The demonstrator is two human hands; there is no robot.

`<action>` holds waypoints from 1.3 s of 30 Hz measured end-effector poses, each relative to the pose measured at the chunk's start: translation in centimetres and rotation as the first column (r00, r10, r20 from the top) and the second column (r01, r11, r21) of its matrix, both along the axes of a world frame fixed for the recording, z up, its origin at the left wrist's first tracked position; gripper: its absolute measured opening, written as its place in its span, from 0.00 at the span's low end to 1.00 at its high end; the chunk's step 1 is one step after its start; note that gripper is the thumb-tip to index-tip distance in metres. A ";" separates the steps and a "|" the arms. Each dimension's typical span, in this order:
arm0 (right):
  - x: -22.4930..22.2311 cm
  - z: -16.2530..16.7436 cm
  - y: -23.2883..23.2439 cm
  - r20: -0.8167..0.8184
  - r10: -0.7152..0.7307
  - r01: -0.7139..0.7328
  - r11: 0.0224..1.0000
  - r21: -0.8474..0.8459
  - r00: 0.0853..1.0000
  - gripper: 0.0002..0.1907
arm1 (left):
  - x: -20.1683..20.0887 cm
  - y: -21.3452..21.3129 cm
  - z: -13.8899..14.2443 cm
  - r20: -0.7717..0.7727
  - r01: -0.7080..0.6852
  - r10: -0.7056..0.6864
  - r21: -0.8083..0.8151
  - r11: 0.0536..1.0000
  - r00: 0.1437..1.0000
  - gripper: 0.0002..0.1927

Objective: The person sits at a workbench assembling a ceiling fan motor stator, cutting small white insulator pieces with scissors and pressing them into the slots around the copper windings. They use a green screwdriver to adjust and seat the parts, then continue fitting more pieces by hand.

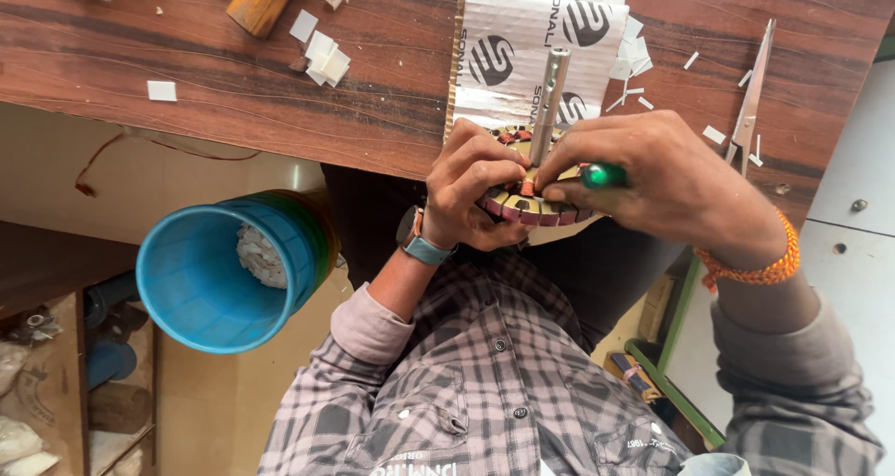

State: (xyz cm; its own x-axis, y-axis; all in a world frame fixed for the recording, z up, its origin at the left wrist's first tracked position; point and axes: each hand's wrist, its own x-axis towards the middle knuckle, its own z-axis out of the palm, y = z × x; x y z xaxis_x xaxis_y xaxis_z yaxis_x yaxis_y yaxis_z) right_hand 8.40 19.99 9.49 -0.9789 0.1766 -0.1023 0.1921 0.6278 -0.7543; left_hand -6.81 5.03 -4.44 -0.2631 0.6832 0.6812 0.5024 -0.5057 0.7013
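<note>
A brown wooden table [186, 56] fills the top of the view. At its near edge the left hand [471, 192] grips a round slotted motor core [531, 206]; the right hand [657, 182], at three o'clock of it, clasps a green-handled tool [603, 175]. A blue bucket [224, 271] sits at nine o'clock.

One slotted round core [536, 210] under the fingers [485, 173]; one steel shaft [548, 94] above them; one pair of scissors [750, 98] rightward; one blue bucket [219, 275] leftward.
</note>
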 end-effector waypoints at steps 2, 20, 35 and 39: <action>-0.1 0.0 -0.3 0.064 -0.042 0.041 0.999 0.015 0.997 0.10 | 0.1 0.0 -0.2 0.005 -0.003 0.003 -0.001 1.000 1.000 0.22; 6.0 1.3 -0.1 -0.216 -0.601 0.436 0.742 -0.509 0.770 0.14 | 0.0 0.0 0.8 0.032 -0.009 0.009 -0.014 1.000 0.999 0.22; 12.2 -2.7 -6.2 -0.664 -0.594 0.639 0.736 -0.222 0.453 0.21 | 0.0 0.0 0.2 0.025 -0.017 0.017 0.006 1.000 1.000 0.22; 8.8 -0.4 -6.6 -0.605 -0.485 0.430 0.868 -0.247 0.632 0.19 | 0.1 0.0 0.5 0.029 -0.017 0.017 0.007 1.000 0.999 0.21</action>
State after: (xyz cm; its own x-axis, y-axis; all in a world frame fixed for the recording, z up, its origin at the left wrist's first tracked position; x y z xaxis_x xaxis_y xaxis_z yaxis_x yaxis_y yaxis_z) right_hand 17.17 13.43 9.13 -0.6083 0.6388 0.4710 -0.0953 0.5304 -0.8424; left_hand -6.71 5.06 -3.96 -0.2947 0.6737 0.6777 0.4906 -0.5020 0.7123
